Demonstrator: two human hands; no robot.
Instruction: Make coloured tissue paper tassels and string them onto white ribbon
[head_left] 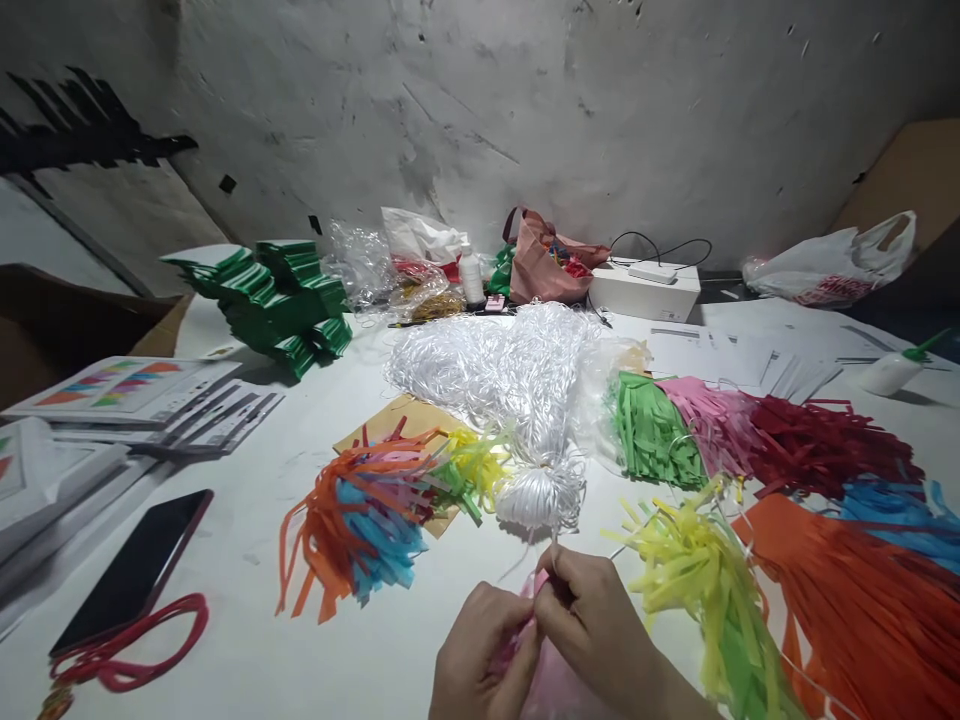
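Observation:
Near the table's front edge, my left hand (486, 650) is closed, its fingers pinching pink tissue paper (559, 685). Right against it, my right hand (596, 625) is closed too, thumb and forefinger pinching a thin white string (553, 553) at the top of the pink paper. Just beyond my hands lies a bundle of shiny white string (538, 497), with a larger heap of white string (487, 365) behind it. To the left rests a tassel of orange, blue and pink strips (360, 510). Yellow and green fringed paper (694, 560) lies to the right.
Green (652, 425), dark red (825, 440) and orange fringed paper (847, 580) fills the right side. On the left are a phone (135, 570) with a red strap, printed sheets (150, 390) and stacked green packs (277, 300). A glue bottle (892, 372) stands far right.

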